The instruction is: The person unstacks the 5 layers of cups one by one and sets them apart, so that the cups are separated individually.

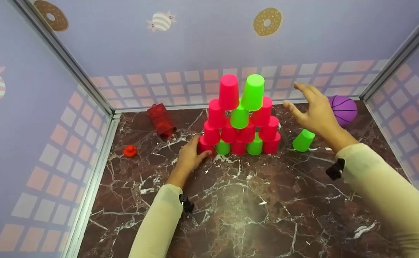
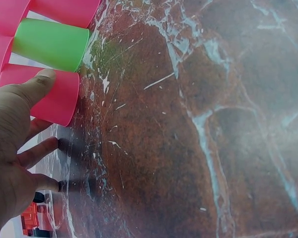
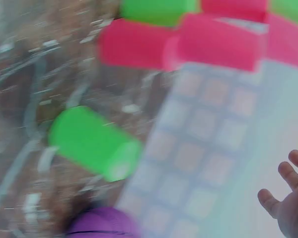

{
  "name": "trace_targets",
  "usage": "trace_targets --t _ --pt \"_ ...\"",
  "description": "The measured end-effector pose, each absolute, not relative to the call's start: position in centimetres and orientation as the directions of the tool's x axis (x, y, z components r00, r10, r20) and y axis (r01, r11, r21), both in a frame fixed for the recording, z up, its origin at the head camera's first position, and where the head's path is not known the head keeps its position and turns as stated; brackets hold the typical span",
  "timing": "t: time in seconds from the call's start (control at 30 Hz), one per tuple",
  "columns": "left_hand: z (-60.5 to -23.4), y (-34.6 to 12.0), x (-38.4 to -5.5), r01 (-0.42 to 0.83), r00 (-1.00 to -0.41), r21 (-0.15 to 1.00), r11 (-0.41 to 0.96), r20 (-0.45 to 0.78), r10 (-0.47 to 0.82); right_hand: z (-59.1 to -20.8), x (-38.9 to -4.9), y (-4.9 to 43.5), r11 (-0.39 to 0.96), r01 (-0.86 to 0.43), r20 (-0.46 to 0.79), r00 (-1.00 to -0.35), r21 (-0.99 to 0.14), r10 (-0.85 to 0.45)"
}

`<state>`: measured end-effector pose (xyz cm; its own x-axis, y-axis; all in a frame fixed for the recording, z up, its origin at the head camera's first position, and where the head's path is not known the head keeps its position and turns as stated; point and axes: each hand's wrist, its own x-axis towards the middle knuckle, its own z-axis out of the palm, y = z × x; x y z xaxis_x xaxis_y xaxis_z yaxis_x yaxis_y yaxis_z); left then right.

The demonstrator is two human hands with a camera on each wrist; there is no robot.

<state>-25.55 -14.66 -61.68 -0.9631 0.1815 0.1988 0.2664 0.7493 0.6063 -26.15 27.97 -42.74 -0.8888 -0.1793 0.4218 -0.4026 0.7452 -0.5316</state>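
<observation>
Pink and green cups stand upside down in a stepped pyramid, with a pink cup (image 1: 229, 92) and a green cup (image 1: 254, 92) side by side at its top. At the lower left end of the base, my left hand (image 1: 189, 154) holds the corner pink cup (image 2: 59, 94), thumb on its near side and index finger behind it. The other fingers spread out near the floor. Right of the pyramid my right hand (image 1: 313, 109) hangs in the air with fingers apart and nothing in them. Below it stands a single green cup (image 1: 303, 140).
A purple ball (image 1: 343, 109) lies behind the lone cup by the right corner. At the left are a translucent red container (image 1: 160, 120) and a small red object (image 1: 130, 151). Patterned panels (image 1: 209, 43) wall in the dark marbled surface (image 1: 231, 200).
</observation>
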Motion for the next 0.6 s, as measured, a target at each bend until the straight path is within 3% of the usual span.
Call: trace_targets --t 0.37,0.5,0.53,0.6 --pt "-63.8 -14.9 -26.6 0.258 -0.965 0.591 0.764 0.197 0.174 -38.3 -27.0 21.3 0.653 -0.562 0.485 -0.813 -0.507 -0.323" --pt "-62.0 -14.6 -25.8 0.249 -0.968 0.605 0.756 0.174 0.18 -37.9 -27.3 20.1 0.638 -0.574 0.487 -0.807 -0.513 -0.334" --pt "-63.0 -14.9 -26.3 0.268 -0.963 0.601 0.753 0.197 0.185 -37.8 -27.3 19.9 0.635 -0.574 0.486 -0.808 -0.518 -0.334" --pt "-60.7 -14.3 -25.2 0.249 -0.968 0.612 0.751 0.175 0.178 -37.6 -27.4 19.6 0.625 -0.577 0.488 -0.806 -0.526 -0.335"
